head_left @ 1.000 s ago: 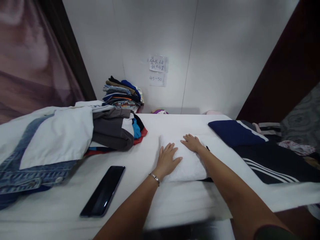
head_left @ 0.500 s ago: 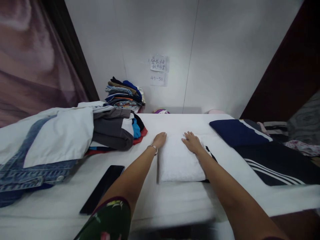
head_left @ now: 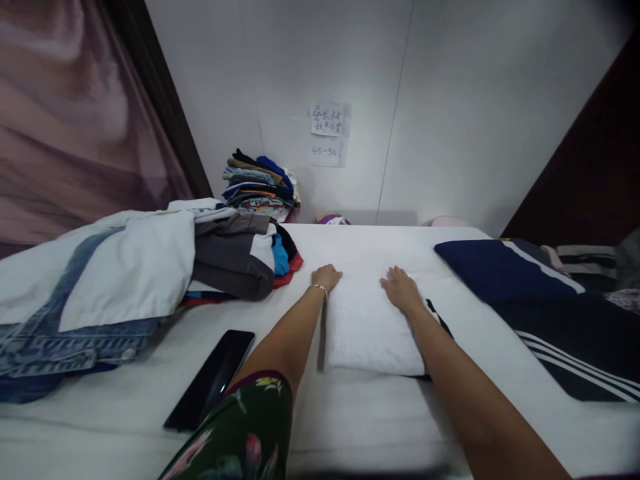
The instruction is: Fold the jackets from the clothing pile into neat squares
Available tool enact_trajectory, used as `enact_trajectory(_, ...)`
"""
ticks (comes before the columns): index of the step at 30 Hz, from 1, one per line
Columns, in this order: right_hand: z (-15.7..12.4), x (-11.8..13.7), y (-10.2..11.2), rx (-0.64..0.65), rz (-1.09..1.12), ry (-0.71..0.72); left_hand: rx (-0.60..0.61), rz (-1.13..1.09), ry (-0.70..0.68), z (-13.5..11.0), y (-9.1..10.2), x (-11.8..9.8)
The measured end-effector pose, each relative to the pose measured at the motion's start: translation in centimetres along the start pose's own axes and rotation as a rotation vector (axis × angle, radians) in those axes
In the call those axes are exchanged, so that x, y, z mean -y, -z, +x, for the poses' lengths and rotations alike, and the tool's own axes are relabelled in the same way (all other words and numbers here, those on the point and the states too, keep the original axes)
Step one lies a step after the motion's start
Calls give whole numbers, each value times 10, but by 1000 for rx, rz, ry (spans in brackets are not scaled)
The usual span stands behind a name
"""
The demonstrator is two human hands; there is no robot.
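Note:
A folded white garment (head_left: 367, 323) lies on the white table (head_left: 350, 413) in front of me. My left hand (head_left: 326, 277) rests at its far left corner with the fingers curled down over the edge. My right hand (head_left: 400, 290) lies flat on the garment's far right part, fingers stretched forward. A strip of black fabric (head_left: 437, 317) pokes out from under the garment's right side. A thin bracelet circles my left wrist.
A black phone (head_left: 211, 379) lies on the table to the left. A heap of clothes (head_left: 125, 273) with denim and grey pieces fills the left side. A folded stack (head_left: 260, 187) stands by the wall. Dark navy and striped garments (head_left: 540, 300) cover the right.
My left hand slid from the middle of the white garment forward to its far left corner. My right hand stayed on the far right part. The view shifted slightly.

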State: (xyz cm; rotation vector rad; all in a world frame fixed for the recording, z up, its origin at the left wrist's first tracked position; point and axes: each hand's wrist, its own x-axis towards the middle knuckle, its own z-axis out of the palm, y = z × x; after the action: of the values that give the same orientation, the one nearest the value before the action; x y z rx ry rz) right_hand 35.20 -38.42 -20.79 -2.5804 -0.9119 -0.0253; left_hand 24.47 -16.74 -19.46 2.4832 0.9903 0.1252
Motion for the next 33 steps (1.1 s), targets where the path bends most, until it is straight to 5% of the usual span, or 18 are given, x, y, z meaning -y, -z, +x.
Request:
enact_trajectory(9,1,2,3,24,-72,-14,-12,-53,-33,-17,14,-7)
enact_trajectory(13,1,1,2,2,-77,3,-66,-86,-190,-55,17,-23)
enact_trajectory(17,0,3,3,2,-72,0,-17,-2,-451,-106,0,-32)
enact_trajectory(20,0,6,7,10,-52,15,-31,66,-490,-125,-12,-31)
enact_trajectory(26,-5,2,30,103,170,-69,-72,99,-499,-120,-15,-29)
enact_trajectory(33,-74,-46,37,-1,107,-43,-89,122,-497,-120,-16,-30)
